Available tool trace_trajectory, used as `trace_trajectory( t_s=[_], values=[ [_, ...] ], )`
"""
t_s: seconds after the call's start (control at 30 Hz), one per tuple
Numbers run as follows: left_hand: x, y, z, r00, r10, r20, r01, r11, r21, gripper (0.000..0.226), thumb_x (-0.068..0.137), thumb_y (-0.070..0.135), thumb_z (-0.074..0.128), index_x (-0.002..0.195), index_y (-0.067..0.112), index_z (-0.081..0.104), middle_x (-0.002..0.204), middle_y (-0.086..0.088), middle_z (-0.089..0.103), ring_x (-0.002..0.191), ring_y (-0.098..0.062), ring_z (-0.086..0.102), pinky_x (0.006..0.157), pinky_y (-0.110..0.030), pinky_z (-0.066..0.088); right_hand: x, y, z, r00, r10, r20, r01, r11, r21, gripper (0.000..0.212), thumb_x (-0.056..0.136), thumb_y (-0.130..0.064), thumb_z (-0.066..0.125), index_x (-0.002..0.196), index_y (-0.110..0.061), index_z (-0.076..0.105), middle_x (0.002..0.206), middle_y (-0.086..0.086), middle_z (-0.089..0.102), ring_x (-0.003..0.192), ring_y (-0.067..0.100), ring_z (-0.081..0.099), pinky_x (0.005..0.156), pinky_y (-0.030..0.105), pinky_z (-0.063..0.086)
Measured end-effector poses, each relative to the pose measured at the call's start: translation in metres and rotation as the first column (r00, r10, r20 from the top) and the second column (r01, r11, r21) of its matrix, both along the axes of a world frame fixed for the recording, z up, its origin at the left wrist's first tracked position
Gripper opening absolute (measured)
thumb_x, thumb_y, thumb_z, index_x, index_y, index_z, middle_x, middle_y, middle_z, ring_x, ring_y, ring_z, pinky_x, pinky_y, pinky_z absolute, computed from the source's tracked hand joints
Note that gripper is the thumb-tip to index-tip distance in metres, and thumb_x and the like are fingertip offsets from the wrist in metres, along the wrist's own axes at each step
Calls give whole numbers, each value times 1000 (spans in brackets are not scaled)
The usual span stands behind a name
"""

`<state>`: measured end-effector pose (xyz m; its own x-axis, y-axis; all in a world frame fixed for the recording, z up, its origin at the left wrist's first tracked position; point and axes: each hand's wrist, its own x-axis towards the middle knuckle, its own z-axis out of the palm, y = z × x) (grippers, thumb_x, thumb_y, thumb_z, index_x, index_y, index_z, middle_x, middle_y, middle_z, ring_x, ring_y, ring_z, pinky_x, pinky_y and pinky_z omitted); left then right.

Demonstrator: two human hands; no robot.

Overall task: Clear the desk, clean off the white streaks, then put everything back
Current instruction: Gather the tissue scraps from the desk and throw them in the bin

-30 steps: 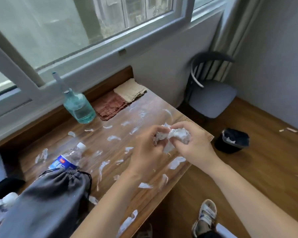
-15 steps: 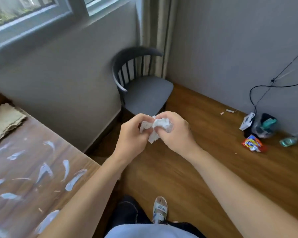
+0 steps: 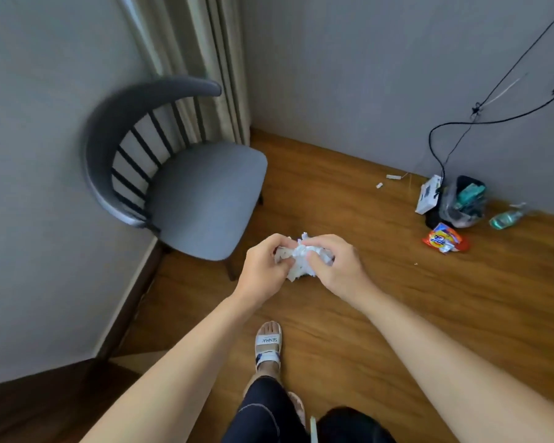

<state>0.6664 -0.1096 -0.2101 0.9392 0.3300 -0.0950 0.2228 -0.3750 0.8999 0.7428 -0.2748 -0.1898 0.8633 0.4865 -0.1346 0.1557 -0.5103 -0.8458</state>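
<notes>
A crumpled white tissue wad [image 3: 298, 259] sits between both hands, held in the air above the wooden floor. My left hand [image 3: 263, 266] grips its left side with curled fingers. My right hand [image 3: 336, 265] pinches its right side, thumb and fingers curled over the paper. Only a dark corner of the desk [image 3: 29, 407] shows at the lower left; its streaked top is out of view.
A grey chair [image 3: 199, 193] stands against the wall and curtain, just left of my hands. By the right wall lie a clear bag of items [image 3: 462, 203], a white box [image 3: 429, 195], an orange packet [image 3: 445, 241], a bottle [image 3: 506, 217] and hanging black cables [image 3: 442, 148]. My sandalled foot [image 3: 268, 345] is below.
My view has swung right, away from the desk toward the chair and room corner. Both hands have kept hold of the tissue wad and carried it off the desk over the floor.
</notes>
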Motion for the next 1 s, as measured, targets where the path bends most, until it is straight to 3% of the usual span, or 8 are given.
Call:
trace_trajectory(
  t_s=[0.27, 0.47, 0.6, 0.7, 0.8, 0.9, 0.97, 1.0],
  values=[
    [81, -5, -142, 991, 34, -126, -33, 999, 9, 30, 86, -8, 72, 98, 19, 66, 102, 8, 68, 96, -6, 62, 82, -7, 45, 78, 13, -145, 997, -11, -73, 1, 990, -141, 28, 93, -3, 62, 112, -17, 77, 117, -4, 70, 112, 10, 63, 102, 23, 46],
    [122, -13, -275, 973, 107, -203, -109, 994, 0, 27, 84, -11, 67, 99, 11, 68, 100, 9, 66, 94, -2, 57, 82, -9, 44, 126, 14, -272, 991, 42, -125, -65, 981, -183, 28, 89, 1, 67, 112, -12, 76, 117, -3, 71, 108, 4, 60, 95, 1, 35],
    [140, -28, -363, 956, 139, -259, -145, 989, -5, 29, 82, -14, 63, 98, 10, 68, 103, 2, 68, 94, 0, 56, 82, -4, 40, 145, 8, -355, 978, 54, -200, -98, 971, -217, 29, 90, 2, 66, 114, -13, 74, 119, -2, 70, 113, 8, 59, 95, -2, 32],
    [151, -39, -420, 938, 162, -308, -177, 984, -22, 30, 84, -15, 60, 100, 10, 68, 106, 0, 68, 98, -3, 58, 85, -9, 41, 156, 4, -408, 965, 38, -261, -104, 964, -246, 29, 92, 1, 65, 116, -13, 73, 120, -2, 70, 115, 11, 61, 93, -3, 32],
    [158, -43, -464, 913, 88, -398, -131, 988, -83, 34, 89, -13, 58, 112, 11, 66, 123, -3, 65, 117, -13, 59, 101, -29, 48, 164, 3, -448, 944, 34, -327, -137, 945, -297, 29, 93, -5, 66, 120, -15, 71, 123, -3, 70, 120, 15, 61, 96, 8, 36],
    [160, -40, -488, 835, -106, -539, 60, 993, -102, 51, 96, -7, 56, 140, 19, 55, 163, -2, 40, 157, -22, 24, 127, -42, 28, 170, 2, -471, 907, 21, -420, -195, 906, -376, 38, 95, -13, 65, 133, -20, 65, 133, -3, 66, 123, 17, 59, 97, 18, 38],
    [158, -35, -491, 774, -143, -617, 100, 990, -104, 54, 100, -3, 52, 147, 24, 49, 170, 1, 29, 161, -22, 5, 127, -43, 23, 173, 1, -477, 895, -5, -446, -202, 887, -416, 43, 94, -15, 64, 136, -23, 62, 134, -3, 65, 107, 22, 67, 89, 22, 45],
    [157, -33, -490, 764, -131, -632, 94, 991, -93, 53, 101, -1, 51, 147, 24, 49, 168, -1, 32, 161, -24, 7, 126, -43, 25, 173, 0, -476, 892, -10, -452, -207, 879, -429, 44, 94, -15, 63, 137, -23, 61, 134, -3, 64, 100, 22, 69, 86, 23, 46]
  ],
)
